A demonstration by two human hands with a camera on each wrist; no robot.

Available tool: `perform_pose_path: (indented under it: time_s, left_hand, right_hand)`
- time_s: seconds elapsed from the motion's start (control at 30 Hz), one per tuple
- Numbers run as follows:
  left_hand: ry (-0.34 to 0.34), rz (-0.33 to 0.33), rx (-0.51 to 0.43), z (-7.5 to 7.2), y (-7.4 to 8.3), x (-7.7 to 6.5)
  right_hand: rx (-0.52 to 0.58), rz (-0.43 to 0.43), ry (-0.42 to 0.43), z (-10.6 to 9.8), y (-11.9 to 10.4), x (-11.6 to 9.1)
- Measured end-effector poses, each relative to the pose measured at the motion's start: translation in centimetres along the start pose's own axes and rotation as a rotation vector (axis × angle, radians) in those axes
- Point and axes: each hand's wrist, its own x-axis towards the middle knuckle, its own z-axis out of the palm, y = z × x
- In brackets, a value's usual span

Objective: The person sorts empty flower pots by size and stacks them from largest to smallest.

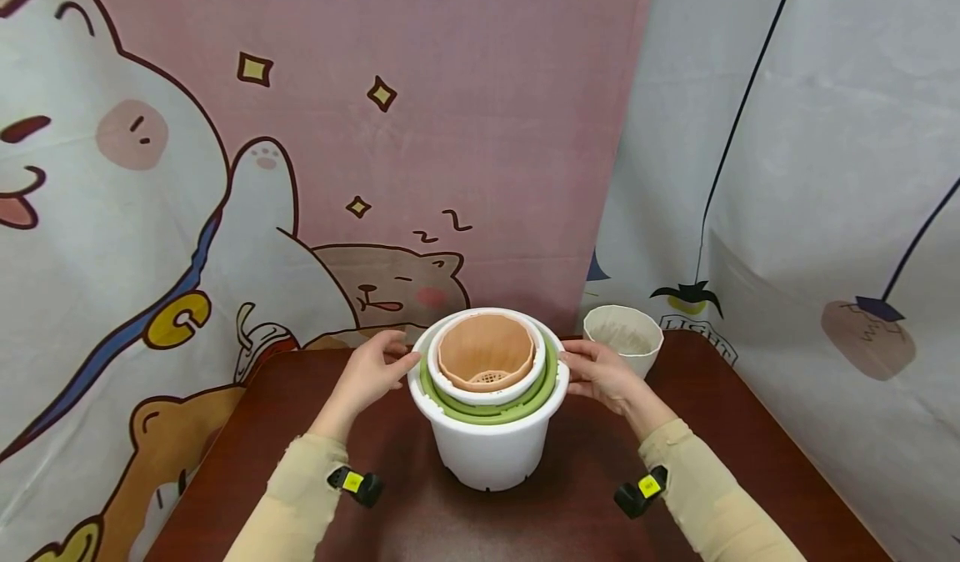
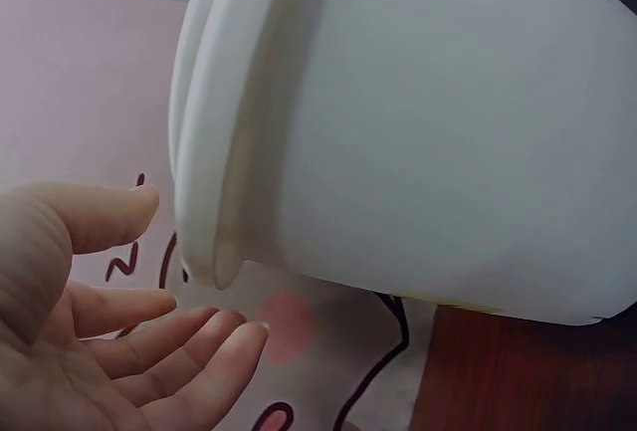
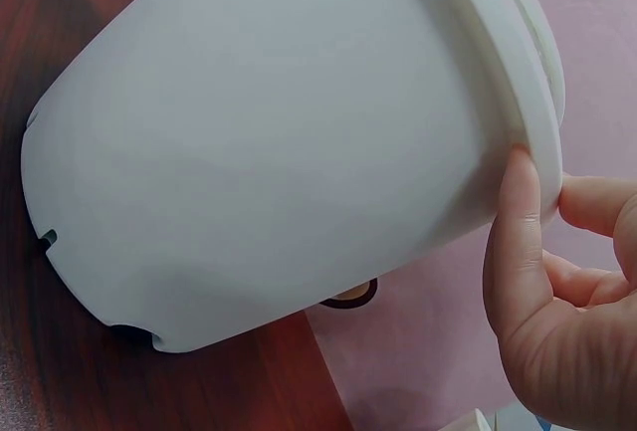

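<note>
A large white flowerpot (image 1: 491, 449) stands upright on the table, with a green pot (image 1: 498, 414), a smaller white pot (image 1: 491, 397) and a terracotta-coloured pot (image 1: 486, 349) nested in it. My left hand (image 1: 381, 368) is beside its left rim. In the left wrist view, the left hand's loosely spread fingers (image 2: 189, 351) are apart from the large white pot (image 2: 448, 142). On the other side, my right hand (image 1: 603, 373) pinches the rim. The right wrist view shows its fingers (image 3: 518, 222) on both sides of the large pot's rim (image 3: 518, 63).
Behind my right hand, a separate cream-white pot (image 1: 624, 328) with a faceted rim stands near the table's back edge. The dark reddish-brown table (image 1: 300, 412) backs onto a printed cloth (image 1: 487, 128) with cartoon animals, and a light cloth (image 1: 810, 170) hangs at the right.
</note>
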Motion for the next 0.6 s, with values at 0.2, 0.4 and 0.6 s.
perform_pose_path:
  time_s: [0.2, 0.4, 0.6]
  left_hand:
    - [-0.037, -0.053, -0.078, 0.7, -0.5, 0.5]
    - [-0.053, -0.073, -0.122, 1.2, -0.5, 0.7]
    - [-0.069, -0.121, -0.174, 1.4, -0.5, 1.0]
  right_hand:
    - [0.000, 0.000, -0.002, -0.1, 0.1, 0.0]
    - [-0.002, -0.001, -0.002, -0.1, 0.1, 0.0]
    - [-0.001, -0.003, -0.005, 0.0, 0.1, 0.0]
